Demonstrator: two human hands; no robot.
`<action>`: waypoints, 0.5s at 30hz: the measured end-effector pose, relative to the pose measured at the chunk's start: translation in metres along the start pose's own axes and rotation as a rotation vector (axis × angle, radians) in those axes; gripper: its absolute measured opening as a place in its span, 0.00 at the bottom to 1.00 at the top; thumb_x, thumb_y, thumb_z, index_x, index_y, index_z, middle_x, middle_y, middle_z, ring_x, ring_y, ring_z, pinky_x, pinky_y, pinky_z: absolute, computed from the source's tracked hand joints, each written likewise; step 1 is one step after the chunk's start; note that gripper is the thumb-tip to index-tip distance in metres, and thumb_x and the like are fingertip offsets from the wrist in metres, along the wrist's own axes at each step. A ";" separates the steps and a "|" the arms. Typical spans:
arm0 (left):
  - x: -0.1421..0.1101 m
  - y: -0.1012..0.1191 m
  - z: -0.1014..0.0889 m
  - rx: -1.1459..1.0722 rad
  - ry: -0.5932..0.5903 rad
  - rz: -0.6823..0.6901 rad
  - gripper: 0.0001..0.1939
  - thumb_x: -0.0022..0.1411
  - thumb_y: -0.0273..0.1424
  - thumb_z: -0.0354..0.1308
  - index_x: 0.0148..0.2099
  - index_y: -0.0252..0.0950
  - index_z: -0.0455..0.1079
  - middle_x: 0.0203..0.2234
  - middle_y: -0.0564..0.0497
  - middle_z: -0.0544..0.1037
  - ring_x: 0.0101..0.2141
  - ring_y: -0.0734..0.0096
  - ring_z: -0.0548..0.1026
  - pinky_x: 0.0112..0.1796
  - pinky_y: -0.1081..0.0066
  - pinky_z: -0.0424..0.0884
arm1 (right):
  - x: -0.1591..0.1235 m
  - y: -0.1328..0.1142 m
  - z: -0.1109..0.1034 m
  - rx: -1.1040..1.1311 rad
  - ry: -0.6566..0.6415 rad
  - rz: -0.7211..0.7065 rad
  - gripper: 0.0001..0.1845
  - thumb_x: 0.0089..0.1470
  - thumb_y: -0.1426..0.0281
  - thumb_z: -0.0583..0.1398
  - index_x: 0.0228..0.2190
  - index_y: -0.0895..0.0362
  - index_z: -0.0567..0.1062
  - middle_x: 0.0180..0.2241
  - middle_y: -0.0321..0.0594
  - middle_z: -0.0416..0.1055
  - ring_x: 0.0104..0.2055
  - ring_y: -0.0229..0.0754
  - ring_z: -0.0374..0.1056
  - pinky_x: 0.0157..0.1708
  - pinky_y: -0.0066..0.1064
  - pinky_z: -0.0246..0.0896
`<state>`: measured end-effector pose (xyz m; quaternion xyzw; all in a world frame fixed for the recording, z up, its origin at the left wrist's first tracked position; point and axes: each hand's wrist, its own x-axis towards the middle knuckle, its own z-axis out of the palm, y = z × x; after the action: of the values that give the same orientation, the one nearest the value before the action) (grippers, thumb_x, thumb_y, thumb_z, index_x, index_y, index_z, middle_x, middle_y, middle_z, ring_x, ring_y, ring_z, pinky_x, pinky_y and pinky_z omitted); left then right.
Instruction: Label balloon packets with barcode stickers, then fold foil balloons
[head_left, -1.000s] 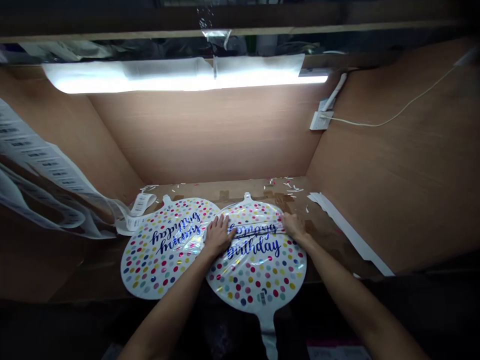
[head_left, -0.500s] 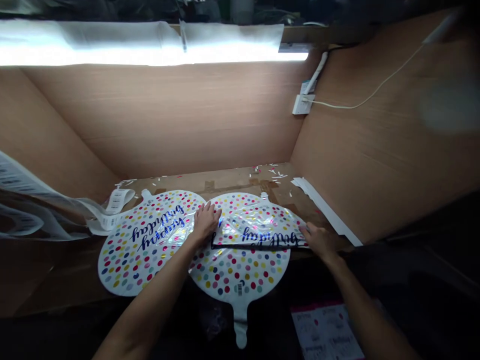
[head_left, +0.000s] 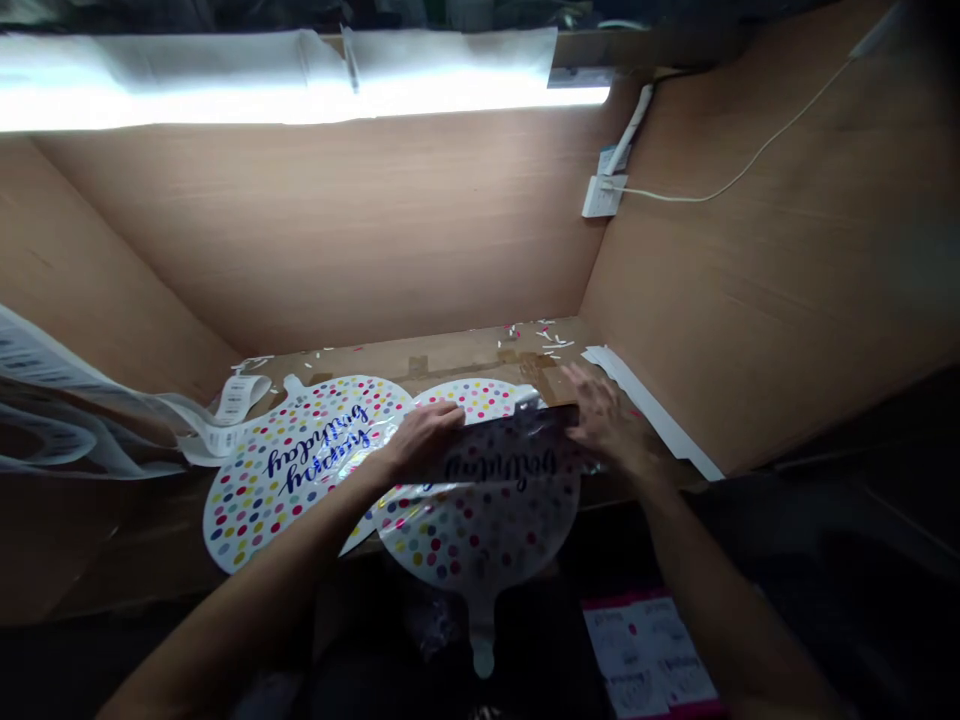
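Observation:
A flat white foil balloon (head_left: 495, 455) with "birthday" lettering is folded over, its upper edge raised and its near face in shadow. My left hand (head_left: 427, 437) is closed on its left end. At the right end, my right hand (head_left: 600, 420) pinches the fold between thumb and fingers, slightly blurred by motion. Beneath lies another dotted balloon (head_left: 465, 545), whose tail hangs toward me over the table edge. To the left, a balloon with coloured dots and "happy birthday" lettering (head_left: 300, 470) lies flat, partly behind my left forearm.
Strips of white labels (head_left: 165, 415) hang at the left. Paper scraps (head_left: 551, 340) lie at the back of the cardboard-covered surface (head_left: 450, 358). A white strip (head_left: 652, 415) runs along the right wall. Below right is a pink-edged printed sheet (head_left: 649, 655). A lamp (head_left: 450, 90) hangs overhead.
Both hands have lifted the balloon's fold, tilting its near face into shadow. My right hand has moved up and left. The left balloon's lower edge has shifted.

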<state>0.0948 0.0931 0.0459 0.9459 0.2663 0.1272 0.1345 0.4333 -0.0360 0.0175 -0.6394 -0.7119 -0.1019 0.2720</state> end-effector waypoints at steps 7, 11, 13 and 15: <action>-0.114 0.011 0.016 0.219 0.290 0.478 0.06 0.70 0.24 0.54 0.43 0.38 0.71 0.49 0.42 0.81 0.55 0.57 0.74 0.50 0.57 0.73 | -0.042 -0.053 0.004 0.149 -0.101 -0.552 0.12 0.63 0.80 0.58 0.44 0.57 0.78 0.55 0.50 0.76 0.60 0.52 0.70 0.62 0.50 0.61; -0.161 -0.005 0.077 0.133 0.095 0.301 0.10 0.72 0.23 0.51 0.47 0.38 0.73 0.54 0.43 0.80 0.56 0.58 0.74 0.57 0.55 0.69 | -0.115 -0.059 0.064 0.202 -0.161 -0.478 0.18 0.60 0.81 0.56 0.48 0.58 0.78 0.54 0.51 0.77 0.59 0.54 0.70 0.56 0.49 0.65; -0.167 -0.011 0.089 0.021 -0.003 0.180 0.12 0.73 0.25 0.49 0.49 0.39 0.73 0.55 0.43 0.79 0.57 0.58 0.74 0.59 0.55 0.67 | -0.131 -0.056 0.077 0.260 -0.247 -0.363 0.20 0.60 0.79 0.55 0.50 0.56 0.78 0.55 0.49 0.76 0.60 0.54 0.69 0.58 0.48 0.63; -0.160 -0.013 0.085 -0.077 -0.058 -0.029 0.13 0.72 0.27 0.48 0.48 0.39 0.74 0.50 0.42 0.81 0.52 0.57 0.77 0.55 0.58 0.70 | -0.130 -0.054 0.079 0.295 -0.298 -0.188 0.17 0.62 0.76 0.53 0.45 0.55 0.79 0.49 0.48 0.79 0.54 0.51 0.73 0.55 0.44 0.63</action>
<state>-0.0169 0.0014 -0.0644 0.9394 0.2707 0.1081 0.1804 0.3653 -0.1166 -0.1047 -0.5315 -0.8080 0.0739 0.2433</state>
